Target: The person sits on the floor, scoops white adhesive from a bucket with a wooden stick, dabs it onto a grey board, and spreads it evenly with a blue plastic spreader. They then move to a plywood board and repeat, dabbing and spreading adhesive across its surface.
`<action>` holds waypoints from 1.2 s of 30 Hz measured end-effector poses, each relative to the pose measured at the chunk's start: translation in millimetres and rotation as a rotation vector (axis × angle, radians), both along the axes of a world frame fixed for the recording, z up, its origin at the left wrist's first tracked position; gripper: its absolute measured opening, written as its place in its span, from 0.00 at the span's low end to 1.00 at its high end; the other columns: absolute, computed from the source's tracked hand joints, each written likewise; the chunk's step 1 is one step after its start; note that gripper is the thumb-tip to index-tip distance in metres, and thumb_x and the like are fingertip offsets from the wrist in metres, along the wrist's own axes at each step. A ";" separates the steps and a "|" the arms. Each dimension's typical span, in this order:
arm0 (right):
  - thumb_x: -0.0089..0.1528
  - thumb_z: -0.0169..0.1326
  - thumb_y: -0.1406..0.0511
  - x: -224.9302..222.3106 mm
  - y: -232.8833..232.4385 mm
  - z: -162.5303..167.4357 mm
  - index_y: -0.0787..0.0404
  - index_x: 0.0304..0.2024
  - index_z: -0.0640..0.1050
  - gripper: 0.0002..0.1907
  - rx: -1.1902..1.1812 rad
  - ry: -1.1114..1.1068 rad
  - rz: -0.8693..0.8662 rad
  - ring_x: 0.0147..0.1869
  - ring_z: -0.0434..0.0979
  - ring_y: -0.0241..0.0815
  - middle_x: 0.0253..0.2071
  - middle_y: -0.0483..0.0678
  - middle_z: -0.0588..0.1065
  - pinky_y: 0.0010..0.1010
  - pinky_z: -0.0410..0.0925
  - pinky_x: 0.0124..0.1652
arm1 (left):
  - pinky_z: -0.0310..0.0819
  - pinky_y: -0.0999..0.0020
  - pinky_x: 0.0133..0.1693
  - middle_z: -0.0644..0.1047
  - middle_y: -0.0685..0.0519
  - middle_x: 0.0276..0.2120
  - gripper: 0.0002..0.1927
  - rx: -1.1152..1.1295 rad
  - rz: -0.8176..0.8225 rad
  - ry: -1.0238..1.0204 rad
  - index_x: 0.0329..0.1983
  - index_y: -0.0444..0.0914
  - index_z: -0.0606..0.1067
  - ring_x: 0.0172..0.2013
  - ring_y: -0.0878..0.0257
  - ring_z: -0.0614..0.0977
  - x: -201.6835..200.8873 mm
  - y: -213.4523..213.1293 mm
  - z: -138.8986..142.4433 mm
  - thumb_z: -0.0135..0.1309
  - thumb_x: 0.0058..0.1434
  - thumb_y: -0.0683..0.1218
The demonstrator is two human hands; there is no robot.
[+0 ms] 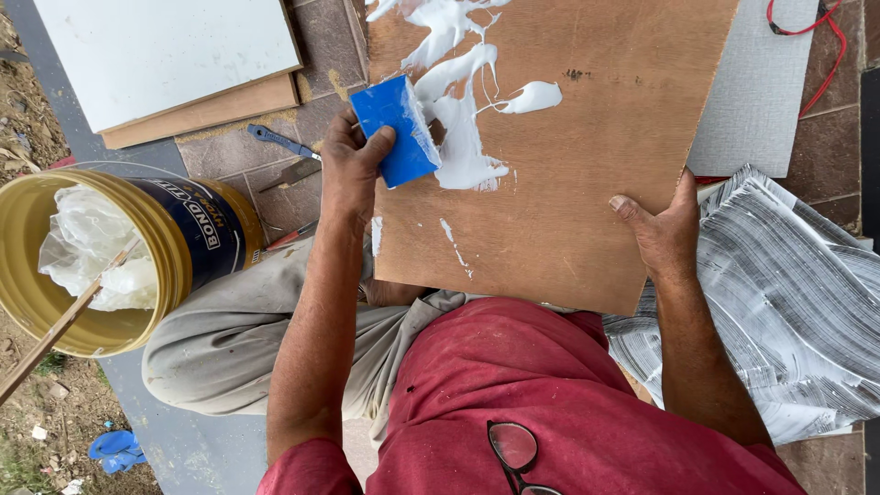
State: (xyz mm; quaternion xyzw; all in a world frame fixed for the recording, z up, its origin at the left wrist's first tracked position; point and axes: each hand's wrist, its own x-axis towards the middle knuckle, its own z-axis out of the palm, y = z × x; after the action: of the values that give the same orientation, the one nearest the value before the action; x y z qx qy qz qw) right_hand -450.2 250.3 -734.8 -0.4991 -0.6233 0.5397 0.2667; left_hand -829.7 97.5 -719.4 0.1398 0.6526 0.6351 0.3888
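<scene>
While right hand [667, 234] grips board [587, 165] edge, left hand [353, 170] holds scraper [396, 130].

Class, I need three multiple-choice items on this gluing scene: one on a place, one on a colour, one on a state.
1. Where is the yellow bucket with a stick in it?
A. beside the left arm
B. on the wooden board
C. beside the right hand

2. What colour is the flat plastic spreader in the left hand?
A. red
B. blue
C. green

3. What is the state of the white glue on the brown plywood board?
A. evenly spread over the whole board
B. in thick streaks near one side
C. absent

Answers: 1 A, it stands next to the left arm; 2 B, it is plainly blue; 3 B, most wood is bare while the right hand grips the edge.
</scene>
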 end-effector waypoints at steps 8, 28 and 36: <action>0.59 0.71 0.62 0.0 -6.4 4.4 0.67 0.68 0.65 0.41 0.109 -0.051 0.009 0.64 0.76 0.47 0.60 0.56 0.74 0.40 0.73 0.61 | 0.77 0.60 0.30 0.80 0.48 0.26 0.04 -0.204 -0.103 1.100 0.38 0.35 0.78 0.25 0.60 0.82 -65.6 72.7 14.5 0.62 0.64 0.41; 0.58 0.69 0.68 -5.4 -4.9 15.6 0.65 0.66 0.67 0.38 0.074 -0.044 -0.033 0.60 0.76 0.44 0.57 0.53 0.75 0.36 0.73 0.58 | 0.78 0.49 0.33 0.79 0.46 0.29 0.04 0.009 -0.347 1.099 0.38 0.37 0.72 0.29 0.48 0.84 172.6 238.9 8.6 0.52 0.62 0.42; 0.57 0.71 0.67 -0.7 -7.1 6.6 0.67 0.65 0.67 0.38 0.120 -0.050 -0.032 0.59 0.76 0.44 0.57 0.54 0.75 0.35 0.71 0.58 | 0.75 0.62 0.22 0.77 0.55 0.19 0.09 -0.191 0.023 1.233 0.27 0.40 0.75 0.18 0.65 0.78 -45.2 162.8 16.4 0.60 0.62 0.44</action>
State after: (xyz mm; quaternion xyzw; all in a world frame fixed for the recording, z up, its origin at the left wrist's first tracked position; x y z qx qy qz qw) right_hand -450.8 243.3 -728.2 -0.5054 -0.6529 0.4846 0.2889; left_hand -874.9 260.2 -703.0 0.4384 0.8123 0.3806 -0.0556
